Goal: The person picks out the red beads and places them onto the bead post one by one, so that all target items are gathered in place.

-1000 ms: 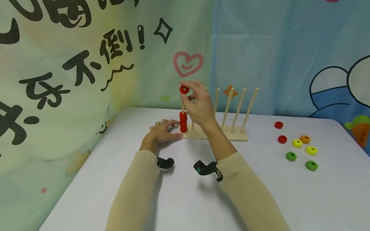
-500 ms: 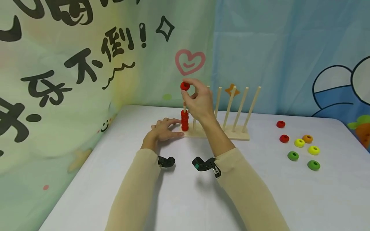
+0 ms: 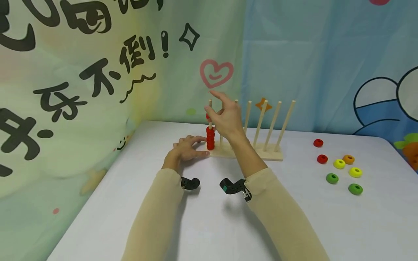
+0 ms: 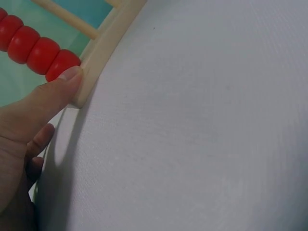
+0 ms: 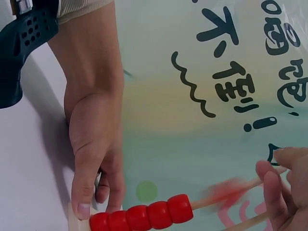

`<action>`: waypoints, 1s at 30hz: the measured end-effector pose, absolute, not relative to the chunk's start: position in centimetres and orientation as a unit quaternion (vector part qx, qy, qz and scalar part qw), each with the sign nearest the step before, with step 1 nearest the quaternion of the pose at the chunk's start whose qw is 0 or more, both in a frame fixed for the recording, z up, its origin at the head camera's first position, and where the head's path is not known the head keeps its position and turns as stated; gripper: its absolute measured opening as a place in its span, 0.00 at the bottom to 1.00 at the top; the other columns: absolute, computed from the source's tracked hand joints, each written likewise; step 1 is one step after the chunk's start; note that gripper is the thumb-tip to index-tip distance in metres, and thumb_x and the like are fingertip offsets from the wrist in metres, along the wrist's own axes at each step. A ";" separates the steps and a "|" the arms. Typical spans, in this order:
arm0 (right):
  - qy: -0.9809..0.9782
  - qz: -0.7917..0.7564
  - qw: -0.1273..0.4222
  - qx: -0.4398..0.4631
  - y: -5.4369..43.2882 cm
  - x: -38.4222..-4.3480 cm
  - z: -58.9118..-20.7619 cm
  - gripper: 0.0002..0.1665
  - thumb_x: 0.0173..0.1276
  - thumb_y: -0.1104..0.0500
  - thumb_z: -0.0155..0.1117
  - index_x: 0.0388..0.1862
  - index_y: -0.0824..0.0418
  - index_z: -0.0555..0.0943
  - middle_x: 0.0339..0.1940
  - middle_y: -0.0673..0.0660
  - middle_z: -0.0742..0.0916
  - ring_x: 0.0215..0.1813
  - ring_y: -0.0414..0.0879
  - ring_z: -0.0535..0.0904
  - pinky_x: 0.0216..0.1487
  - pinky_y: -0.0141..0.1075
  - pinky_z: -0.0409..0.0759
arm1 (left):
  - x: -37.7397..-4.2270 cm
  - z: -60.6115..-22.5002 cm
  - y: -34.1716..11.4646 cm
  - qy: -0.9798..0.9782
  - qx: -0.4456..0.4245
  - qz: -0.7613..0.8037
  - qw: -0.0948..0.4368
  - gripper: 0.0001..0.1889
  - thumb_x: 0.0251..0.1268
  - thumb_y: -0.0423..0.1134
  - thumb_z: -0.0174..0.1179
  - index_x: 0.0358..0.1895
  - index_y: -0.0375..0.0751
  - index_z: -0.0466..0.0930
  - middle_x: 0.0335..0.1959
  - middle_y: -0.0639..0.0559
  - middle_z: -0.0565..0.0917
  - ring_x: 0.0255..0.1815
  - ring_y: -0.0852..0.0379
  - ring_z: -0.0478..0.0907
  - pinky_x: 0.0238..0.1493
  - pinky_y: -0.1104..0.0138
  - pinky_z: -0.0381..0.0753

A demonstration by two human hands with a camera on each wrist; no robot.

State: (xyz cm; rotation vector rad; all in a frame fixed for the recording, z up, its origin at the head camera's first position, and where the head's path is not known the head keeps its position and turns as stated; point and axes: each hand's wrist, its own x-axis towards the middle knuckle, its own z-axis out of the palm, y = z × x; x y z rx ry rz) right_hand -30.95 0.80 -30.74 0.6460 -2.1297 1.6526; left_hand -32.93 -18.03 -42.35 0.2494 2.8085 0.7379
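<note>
At the wooden peg stand (image 3: 272, 156), my left hand (image 3: 187, 148) grips the left end of the base, its thumb (image 4: 50, 96) pressing beside the lowest bead. Several red beads (image 3: 210, 138) are stacked on the leftmost peg. Above that stack a loose red bead (image 5: 228, 191) is blurred on the same peg, partway down and apart from the others. My right hand (image 3: 228, 117) hovers by the top of this peg, index finger and thumb spread and holding nothing. In the head view the right hand partly hides the second and third pegs.
On the table's right side lie two red beads (image 3: 322, 159), an orange bead (image 3: 348, 159), two yellow beads (image 3: 355, 172) and two green beads (image 3: 355, 189). More bare pegs (image 3: 285, 125) rise from the stand's right part. A printed cloth (image 3: 294, 65) hangs behind the table.
My right hand has let go of the red bead it pinched at the peg's top, and its fingers have parted. The bead has dropped along the peg. My left hand stays on the base.
</note>
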 end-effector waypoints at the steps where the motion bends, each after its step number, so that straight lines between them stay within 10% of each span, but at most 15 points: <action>1: -0.751 0.590 0.184 0.233 0.9 -30.9 -30.8 0.28 0.68 0.59 0.67 0.67 0.46 0.76 0.59 0.50 0.83 0.24 0.58 0.84 0.19 0.39 0.80 | -32.9 -42.4 -18.0 0.957 0.086 0.251 0.114 0.35 0.53 0.70 0.64 0.67 0.75 0.68 0.71 0.53 0.65 0.67 0.46 0.58 0.59 0.47 0.58; 15: -0.695 0.589 0.215 0.352 3.8 -26.8 -30.2 0.22 0.66 0.71 0.64 0.59 0.68 0.76 0.57 0.64 0.81 0.27 0.53 0.81 0.22 0.40 0.80 | -32.9 -42.3 -17.6 0.958 0.096 0.249 0.108 0.36 0.53 0.71 0.63 0.68 0.74 0.68 0.71 0.53 0.65 0.67 0.45 0.58 0.59 0.46 0.57; 30: -0.695 0.572 0.258 0.352 7.5 -25.7 -32.9 0.17 0.60 0.76 0.67 0.49 0.70 0.80 0.39 0.63 0.84 0.26 0.53 0.77 0.24 0.39 0.77 | -32.6 -42.2 -17.4 0.962 0.094 0.236 0.102 0.36 0.53 0.70 0.63 0.69 0.73 0.67 0.71 0.52 0.65 0.67 0.43 0.58 0.59 0.46 0.57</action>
